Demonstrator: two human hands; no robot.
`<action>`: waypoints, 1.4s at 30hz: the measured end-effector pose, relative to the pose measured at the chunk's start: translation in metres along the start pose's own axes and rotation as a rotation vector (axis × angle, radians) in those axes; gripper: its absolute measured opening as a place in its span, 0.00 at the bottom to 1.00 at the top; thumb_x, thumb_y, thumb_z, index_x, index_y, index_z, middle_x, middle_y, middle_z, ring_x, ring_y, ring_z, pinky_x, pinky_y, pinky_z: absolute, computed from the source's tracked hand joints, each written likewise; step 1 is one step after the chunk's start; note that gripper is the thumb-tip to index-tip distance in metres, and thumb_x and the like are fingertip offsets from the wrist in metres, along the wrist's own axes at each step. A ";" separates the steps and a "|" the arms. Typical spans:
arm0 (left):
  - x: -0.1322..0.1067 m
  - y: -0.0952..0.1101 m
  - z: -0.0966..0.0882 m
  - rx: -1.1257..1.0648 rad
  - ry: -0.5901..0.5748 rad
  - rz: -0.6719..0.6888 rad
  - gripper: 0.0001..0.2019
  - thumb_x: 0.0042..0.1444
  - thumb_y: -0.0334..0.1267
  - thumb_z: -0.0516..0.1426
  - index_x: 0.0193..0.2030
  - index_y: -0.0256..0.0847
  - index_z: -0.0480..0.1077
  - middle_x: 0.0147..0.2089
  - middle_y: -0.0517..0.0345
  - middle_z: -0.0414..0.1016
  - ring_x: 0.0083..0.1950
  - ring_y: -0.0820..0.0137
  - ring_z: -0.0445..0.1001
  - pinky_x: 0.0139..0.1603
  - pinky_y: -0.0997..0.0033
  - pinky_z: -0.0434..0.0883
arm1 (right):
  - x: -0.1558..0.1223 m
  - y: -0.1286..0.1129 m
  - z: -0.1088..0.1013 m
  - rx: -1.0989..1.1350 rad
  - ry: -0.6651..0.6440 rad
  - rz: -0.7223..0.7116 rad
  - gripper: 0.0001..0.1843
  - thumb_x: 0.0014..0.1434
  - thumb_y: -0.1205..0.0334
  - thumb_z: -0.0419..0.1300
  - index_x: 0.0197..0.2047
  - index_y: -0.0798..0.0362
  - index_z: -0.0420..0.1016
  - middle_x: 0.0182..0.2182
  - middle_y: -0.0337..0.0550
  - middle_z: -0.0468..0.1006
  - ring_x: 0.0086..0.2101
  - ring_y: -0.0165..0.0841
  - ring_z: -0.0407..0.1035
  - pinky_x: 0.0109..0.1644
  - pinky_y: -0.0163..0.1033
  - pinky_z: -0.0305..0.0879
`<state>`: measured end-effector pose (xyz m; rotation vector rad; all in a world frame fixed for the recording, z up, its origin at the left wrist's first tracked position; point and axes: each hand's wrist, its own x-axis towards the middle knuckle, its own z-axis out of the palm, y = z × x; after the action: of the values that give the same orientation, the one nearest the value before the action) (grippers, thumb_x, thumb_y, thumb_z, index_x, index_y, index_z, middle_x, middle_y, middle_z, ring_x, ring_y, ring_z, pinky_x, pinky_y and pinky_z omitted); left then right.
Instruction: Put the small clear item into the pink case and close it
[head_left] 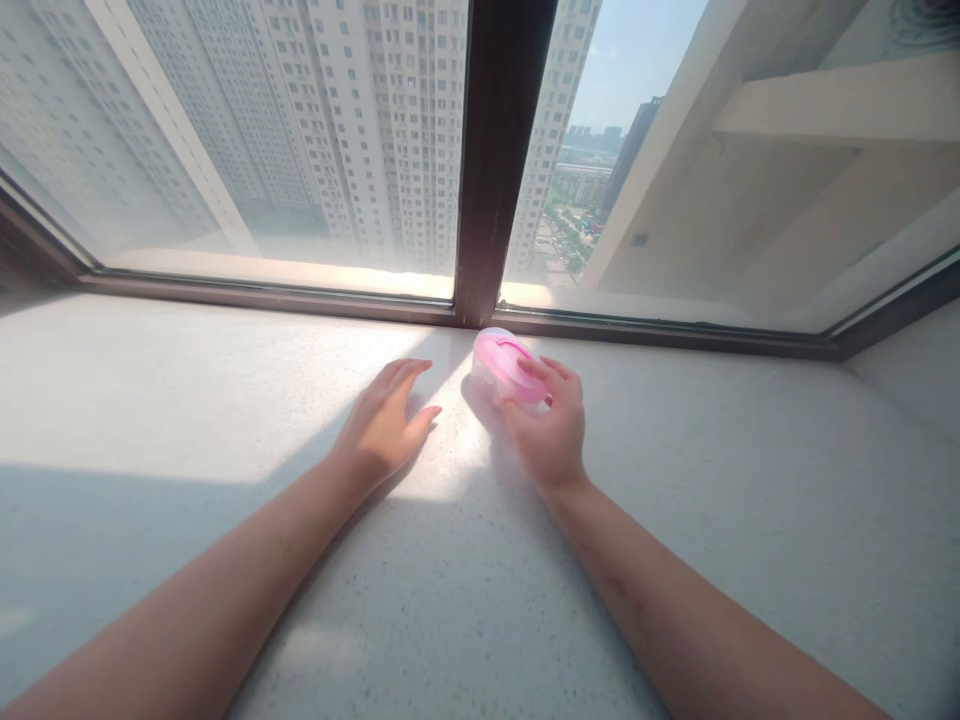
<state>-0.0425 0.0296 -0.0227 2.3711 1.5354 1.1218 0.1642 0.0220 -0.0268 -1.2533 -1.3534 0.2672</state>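
A small clear plastic container with a pink lid (501, 362) is tilted near the window frame, over the speckled white sill (420, 600). My right hand (551, 425) grips it from the right, thumb at its near side and fingers over the lid's right edge. To the left, my left hand (382, 420) rests on or just above the sill, thumb and fingers apart and nothing between them. A short gap separates its fingertips from the container. Whether the container's underside touches the sill I cannot tell.
A dark window post (499, 160) rises just behind the container, joined to a dark bottom rail (285, 300). Glass panes stand on both sides, with tall buildings (360, 130) outside. A pale wall (915, 370) bounds the sill at the right. Sunlight and shadow cross the sill.
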 end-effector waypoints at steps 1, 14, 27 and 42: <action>0.000 -0.002 0.001 0.013 -0.004 0.001 0.22 0.57 0.37 0.57 0.59 0.43 0.63 0.58 0.48 0.68 0.57 0.56 0.70 0.60 0.51 0.68 | 0.001 0.001 0.000 -0.014 0.031 0.017 0.23 0.47 0.71 0.62 0.48 0.48 0.76 0.51 0.51 0.65 0.51 0.45 0.66 0.56 0.58 0.67; 0.002 0.000 -0.005 0.165 -0.036 -0.053 0.17 0.56 0.42 0.58 0.52 0.42 0.67 0.52 0.47 0.72 0.53 0.54 0.72 0.54 0.49 0.69 | 0.013 0.008 -0.006 -0.092 0.210 0.165 0.22 0.43 0.70 0.63 0.45 0.53 0.74 0.47 0.51 0.60 0.47 0.46 0.63 0.59 0.63 0.56; 0.004 0.010 -0.009 0.388 -0.146 -0.208 0.24 0.58 0.49 0.54 0.58 0.40 0.60 0.57 0.43 0.69 0.57 0.52 0.68 0.57 0.49 0.63 | 0.015 0.004 -0.007 -0.202 0.237 0.307 0.43 0.39 0.63 0.68 0.58 0.47 0.56 0.54 0.53 0.56 0.47 0.47 0.64 0.54 0.60 0.60; 0.003 0.009 -0.007 0.396 -0.127 -0.199 0.23 0.58 0.49 0.55 0.57 0.40 0.61 0.57 0.43 0.69 0.57 0.51 0.68 0.57 0.49 0.62 | 0.004 -0.021 -0.011 -0.083 0.100 -0.400 0.28 0.51 0.67 0.60 0.56 0.51 0.61 0.52 0.55 0.66 0.55 0.48 0.63 0.54 0.56 0.65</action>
<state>-0.0400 0.0257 -0.0123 2.3846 2.0477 0.6607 0.1640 0.0112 -0.0049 -1.0202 -1.5044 -0.1308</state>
